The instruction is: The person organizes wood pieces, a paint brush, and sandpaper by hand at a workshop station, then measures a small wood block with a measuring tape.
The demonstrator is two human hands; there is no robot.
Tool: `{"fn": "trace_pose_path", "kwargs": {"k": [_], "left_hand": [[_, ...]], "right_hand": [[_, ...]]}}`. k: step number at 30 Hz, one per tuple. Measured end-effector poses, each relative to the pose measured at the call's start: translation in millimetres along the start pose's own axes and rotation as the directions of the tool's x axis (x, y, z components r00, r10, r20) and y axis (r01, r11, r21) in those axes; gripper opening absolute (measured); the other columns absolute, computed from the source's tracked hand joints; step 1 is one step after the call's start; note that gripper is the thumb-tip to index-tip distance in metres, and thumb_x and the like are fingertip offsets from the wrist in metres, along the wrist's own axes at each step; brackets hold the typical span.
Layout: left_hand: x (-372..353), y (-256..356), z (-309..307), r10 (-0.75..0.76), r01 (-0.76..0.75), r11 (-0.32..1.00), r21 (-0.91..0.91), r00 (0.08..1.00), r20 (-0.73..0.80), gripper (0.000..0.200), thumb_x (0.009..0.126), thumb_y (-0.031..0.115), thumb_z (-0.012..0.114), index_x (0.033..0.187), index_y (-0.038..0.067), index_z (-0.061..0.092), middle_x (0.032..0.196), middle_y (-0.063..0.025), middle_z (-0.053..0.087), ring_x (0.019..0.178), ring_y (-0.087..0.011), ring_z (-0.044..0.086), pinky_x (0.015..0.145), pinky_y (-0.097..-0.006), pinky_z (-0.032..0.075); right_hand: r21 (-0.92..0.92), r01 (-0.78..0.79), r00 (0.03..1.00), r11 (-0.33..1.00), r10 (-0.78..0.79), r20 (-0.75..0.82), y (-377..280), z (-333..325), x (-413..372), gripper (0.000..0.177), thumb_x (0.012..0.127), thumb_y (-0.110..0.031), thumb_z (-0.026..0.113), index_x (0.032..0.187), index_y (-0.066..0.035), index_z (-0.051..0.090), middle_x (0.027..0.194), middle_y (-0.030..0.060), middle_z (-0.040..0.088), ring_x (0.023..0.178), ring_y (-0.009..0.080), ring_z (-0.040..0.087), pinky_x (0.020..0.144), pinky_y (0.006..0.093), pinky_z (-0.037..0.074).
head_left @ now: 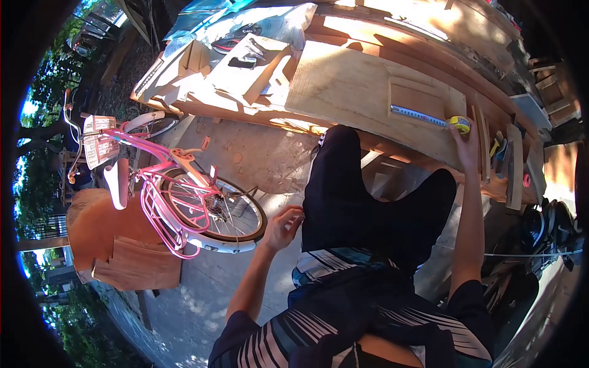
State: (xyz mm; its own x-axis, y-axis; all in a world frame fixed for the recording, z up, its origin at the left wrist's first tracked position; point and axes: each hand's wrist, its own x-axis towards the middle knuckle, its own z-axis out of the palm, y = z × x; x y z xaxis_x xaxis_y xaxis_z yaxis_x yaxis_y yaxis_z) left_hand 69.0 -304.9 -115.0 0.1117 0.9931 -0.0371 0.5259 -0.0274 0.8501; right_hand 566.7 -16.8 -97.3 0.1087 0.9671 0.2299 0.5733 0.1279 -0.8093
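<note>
My right hand (465, 136) is closed around a yellow tape measure (459, 124) at the right part of the workbench. Its blade (420, 115) is drawn out to the left. The blade runs across a small rectangular wood piece (410, 96), which lies on a larger plywood board (343, 80). Beside my left thigh, my left hand (284, 228) hangs with loosely bent fingers, and I see nothing in it.
A pink bicycle (165, 153) with a basket stands at the left. Farther along the bench are a cardboard box (254, 76), a phone (242, 62) and plastic sheeting (294, 24). Wood strips (514, 165) lean at the bench's right end. Wood panels (138, 264) stand behind the bicycle.
</note>
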Motion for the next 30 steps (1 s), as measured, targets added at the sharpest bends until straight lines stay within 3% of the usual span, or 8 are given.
{"fn": "trace_pose_path", "kwargs": {"k": [4, 8, 11, 17, 20, 23, 26, 30], "left_hand": [[1, 1, 3, 0.039, -0.039, 0.999, -0.015, 0.999, -0.003, 0.013, 0.092, -0.001, 0.062, 0.104, 0.003, 0.060, 0.108, -0.0090, 0.066, 0.081, -0.0218, 0.071, 0.067, -0.0304, 0.059], [4, -47, 14, -0.302, 0.253, 0.840, -0.480, 0.953, -0.027, 0.009, 0.100, 0.004, 0.055, 0.108, 0.006, 0.057, 0.099, -0.0040, 0.059, 0.076, -0.0110, 0.063, 0.057, -0.0247, 0.052], [33, -51, 11, -0.110, 0.074, 0.935, -0.346, 0.990, -0.087, 0.009, 0.101, 0.005, 0.054, 0.109, 0.007, 0.056, 0.096, -0.0037, 0.058, 0.073, -0.0092, 0.060, 0.055, -0.0230, 0.050], [5, -41, 30, -0.321, 0.230, 0.830, -0.508, 0.942, -0.099, 0.011, 0.100, 0.008, 0.055, 0.109, 0.004, 0.059, 0.092, -0.0031, 0.062, 0.067, -0.0098, 0.059, 0.056, -0.0253, 0.048], [-19, -14, 28, -0.451, 0.478, 0.808, -0.345, 0.878, 0.161, 0.021, 0.099, 0.016, 0.059, 0.115, 0.004, 0.064, 0.086, -0.0051, 0.068, 0.066, -0.0092, 0.060, 0.056, -0.0247, 0.047], [-20, -14, 30, -0.375, 0.396, 0.880, -0.264, 0.918, 0.127, 0.031, 0.098, 0.023, 0.061, 0.120, 0.002, 0.066, 0.082, -0.0075, 0.071, 0.065, -0.0080, 0.061, 0.051, -0.0229, 0.045], [-5, 15, 30, -0.558, 0.542, 0.750, -0.380, 0.826, 0.076, 0.034, 0.098, 0.026, 0.061, 0.120, 0.000, 0.064, 0.083, -0.0084, 0.070, 0.061, -0.0069, 0.060, 0.047, -0.0223, 0.042], [-8, -7, 37, -0.498, 0.444, 0.600, -0.665, 0.858, 0.124, 0.043, 0.098, 0.033, 0.064, 0.128, 0.003, 0.060, 0.087, -0.0085, 0.071, 0.058, -0.0062, 0.059, 0.044, -0.0213, 0.039]], "right_hand": [[-0.017, 0.007, 1.000, 1.000, -0.007, -0.003, 4, -4, 0, 0.056, 0.090, -0.032, 0.076, 0.129, -0.003, 0.050, 0.116, 0.0124, 0.062, 0.108, 0.0202, 0.060, 0.094, 0.0330, 0.048], [0.081, -0.009, 1.000, 0.997, 0.008, 0.022, 5, -1, 4, 0.053, 0.089, -0.030, 0.076, 0.128, -0.002, 0.051, 0.116, 0.0116, 0.062, 0.107, 0.0183, 0.059, 0.093, 0.0313, 0.047], [0.060, -0.002, 1.000, 0.998, 0.000, 0.031, 0, -3, 3, 0.053, 0.089, -0.029, 0.077, 0.127, -0.002, 0.052, 0.115, 0.0107, 0.062, 0.107, 0.0176, 0.059, 0.092, 0.0307, 0.047], [0.026, -0.001, 1.000, 1.000, 0.001, 0.024, -2, -4, 2, 0.055, 0.089, -0.032, 0.077, 0.127, -0.002, 0.052, 0.115, 0.0114, 0.062, 0.107, 0.0188, 0.059, 0.092, 0.0321, 0.047], [-0.046, 0.061, 0.998, 0.997, -0.062, -0.013, 5, -3, 2, 0.055, 0.089, -0.033, 0.077, 0.128, -0.003, 0.052, 0.114, 0.0118, 0.063, 0.106, 0.0194, 0.060, 0.092, 0.0327, 0.047], [0.020, 0.005, 1.000, 1.000, -0.005, -0.020, 0, 0, -1, 0.055, 0.088, -0.033, 0.077, 0.128, -0.004, 0.052, 0.114, 0.0118, 0.063, 0.107, 0.0195, 0.060, 0.092, 0.0329, 0.047], [-0.001, 0.012, 1.000, 1.000, -0.012, -0.020, -12, -1, -4, 0.055, 0.089, -0.033, 0.077, 0.128, -0.004, 0.051, 0.115, 0.0118, 0.063, 0.108, 0.0193, 0.060, 0.092, 0.0331, 0.047], [-0.026, 0.022, 1.000, 0.999, -0.022, -0.017, -13, -2, -3, 0.055, 0.089, -0.034, 0.077, 0.129, -0.006, 0.051, 0.116, 0.0118, 0.063, 0.109, 0.0192, 0.060, 0.094, 0.0331, 0.047]]}}
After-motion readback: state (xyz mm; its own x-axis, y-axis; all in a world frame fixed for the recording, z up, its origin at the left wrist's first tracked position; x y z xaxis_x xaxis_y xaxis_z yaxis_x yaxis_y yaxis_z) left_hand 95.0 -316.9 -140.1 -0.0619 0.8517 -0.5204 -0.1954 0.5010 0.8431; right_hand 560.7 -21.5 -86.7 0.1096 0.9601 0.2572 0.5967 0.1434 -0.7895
